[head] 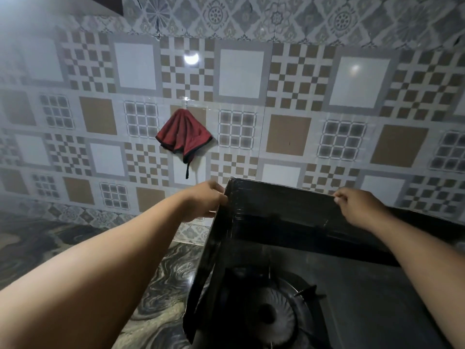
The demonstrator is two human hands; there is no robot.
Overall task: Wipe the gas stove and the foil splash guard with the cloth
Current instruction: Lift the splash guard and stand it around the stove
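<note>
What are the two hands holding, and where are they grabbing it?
Both hold the splash guard by its top edge: the left hand at the corner, the right hand farther along.

A home kitchen, by the look of the cooking corner. A gas stove (352,298) sits near right on a dark marbled stone table (156,298), its round burner (271,316) and pan support showing. A dark, shiny splash guard (276,212) stands around the stove's far and left sides. The far wall (241,76) is covered in glossy patterned tiles, brown, grey and white squares and checks, with a floral band above. A red cloth (183,134) hangs from a small hook on those tiles, left of the stove
</note>
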